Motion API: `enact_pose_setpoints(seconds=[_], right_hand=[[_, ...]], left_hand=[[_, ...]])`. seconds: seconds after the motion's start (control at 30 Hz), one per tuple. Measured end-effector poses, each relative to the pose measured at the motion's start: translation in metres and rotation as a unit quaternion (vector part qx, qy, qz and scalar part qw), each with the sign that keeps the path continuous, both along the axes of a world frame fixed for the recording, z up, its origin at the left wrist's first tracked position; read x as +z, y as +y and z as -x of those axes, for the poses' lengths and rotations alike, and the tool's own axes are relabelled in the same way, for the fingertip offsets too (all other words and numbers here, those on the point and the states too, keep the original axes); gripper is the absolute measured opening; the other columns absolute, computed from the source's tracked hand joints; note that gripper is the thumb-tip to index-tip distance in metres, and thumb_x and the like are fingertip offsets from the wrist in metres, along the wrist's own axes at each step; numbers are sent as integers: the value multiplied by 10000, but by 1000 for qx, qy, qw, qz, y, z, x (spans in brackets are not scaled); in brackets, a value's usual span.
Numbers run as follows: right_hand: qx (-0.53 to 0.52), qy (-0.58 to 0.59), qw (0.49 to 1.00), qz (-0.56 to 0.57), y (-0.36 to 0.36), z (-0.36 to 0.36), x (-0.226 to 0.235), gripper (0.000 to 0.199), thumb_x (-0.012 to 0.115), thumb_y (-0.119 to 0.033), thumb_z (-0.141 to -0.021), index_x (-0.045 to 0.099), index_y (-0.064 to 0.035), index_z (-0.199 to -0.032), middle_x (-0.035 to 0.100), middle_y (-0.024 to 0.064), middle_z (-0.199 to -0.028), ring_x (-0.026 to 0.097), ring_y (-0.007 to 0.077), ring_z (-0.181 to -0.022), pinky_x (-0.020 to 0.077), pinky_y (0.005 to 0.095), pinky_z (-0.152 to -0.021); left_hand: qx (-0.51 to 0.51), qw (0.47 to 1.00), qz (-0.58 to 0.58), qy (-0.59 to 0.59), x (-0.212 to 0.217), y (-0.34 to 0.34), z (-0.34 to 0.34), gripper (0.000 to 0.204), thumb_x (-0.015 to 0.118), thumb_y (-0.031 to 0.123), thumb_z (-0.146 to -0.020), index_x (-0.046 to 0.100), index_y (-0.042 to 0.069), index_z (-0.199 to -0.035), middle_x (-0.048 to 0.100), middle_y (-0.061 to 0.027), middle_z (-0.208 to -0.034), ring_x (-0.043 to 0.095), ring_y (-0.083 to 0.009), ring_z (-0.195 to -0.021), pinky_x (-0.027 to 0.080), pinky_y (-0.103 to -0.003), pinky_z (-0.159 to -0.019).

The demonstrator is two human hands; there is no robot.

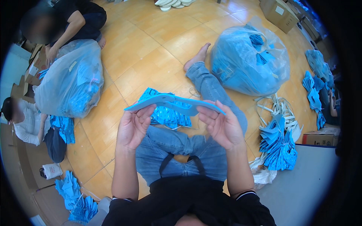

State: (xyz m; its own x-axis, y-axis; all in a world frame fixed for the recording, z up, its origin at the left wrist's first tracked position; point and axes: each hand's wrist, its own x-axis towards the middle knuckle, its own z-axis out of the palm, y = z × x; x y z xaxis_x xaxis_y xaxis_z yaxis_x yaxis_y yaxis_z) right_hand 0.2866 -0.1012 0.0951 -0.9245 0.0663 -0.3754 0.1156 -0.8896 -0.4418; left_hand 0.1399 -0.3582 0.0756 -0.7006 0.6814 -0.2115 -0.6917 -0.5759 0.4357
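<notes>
Between my hands a flat, blue, sheet-like piece point(166, 101) with small holes is held up, seen nearly edge-on and slightly bent. My left hand point(135, 126) grips its left end, fingers curled below the edge. At the other end, my right hand point(223, 123) pinches it between thumb and fingers. Behind the piece, a bundle of similar blue pieces point(171, 116) lies on the floor by my bent leg, partly hidden by what I hold. What kind of article the piece is, I cannot tell.
A big clear bag point(249, 60) of blue pieces stands beyond my outstretched leg. Blue bundles point(279, 147) and pale straps point(281, 105) lie at my right. To the left, two people sit near another full bag point(73, 81). A cardboard box point(279, 14) stands far right.
</notes>
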Motion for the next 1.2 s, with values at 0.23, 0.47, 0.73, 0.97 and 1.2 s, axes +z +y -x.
enact_pose_setpoints(seconds=[0.23,0.47,0.73,0.97,1.2], right_hand=[[18,44,999,26,6,-1,-5,412,487,-303,-1045,554,-11,-1328,682,172,-1223,715,220,-1016,589,244,-706],[-35,30,893,-448,-9,8,-24,482,561,-179,-1016,461,-33,-1464,700,75,-1135,674,108,-875,523,206,-633],[-33,-23,883,-467,-14,33,-43,444,579,-123,-1012,486,3,-1427,681,37,-1042,628,71,-873,517,223,-694],[-73,-1,871,-485,9,144,-114,446,603,-178,-1003,489,14,-1389,675,84,-1073,640,112,-899,538,252,-742],[-17,-213,783,-584,1,131,-231,819,623,-498,-952,365,80,-1471,505,255,-1399,500,316,-1302,380,404,-1103]], left_hand=[[-11,1000,-7,21,9,4,0,443,402,287,-1081,519,-76,-1306,619,-268,-1270,671,-271,-1127,633,-349,-833],[98,923,256,269,21,13,-5,306,599,83,-993,589,-28,-1278,699,-137,-1110,679,-134,-965,564,-250,-813],[245,832,368,335,-2,19,2,190,711,50,-916,659,-38,-1076,708,-79,-972,643,-89,-893,515,-222,-785],[156,833,439,300,-79,31,144,451,630,348,-986,564,-19,-1240,641,-135,-1190,606,-201,-1090,476,-335,-960],[-113,745,573,323,-193,-13,152,710,611,465,-975,404,13,-1482,515,-154,-1431,512,-288,-1302,385,-398,-1108]])
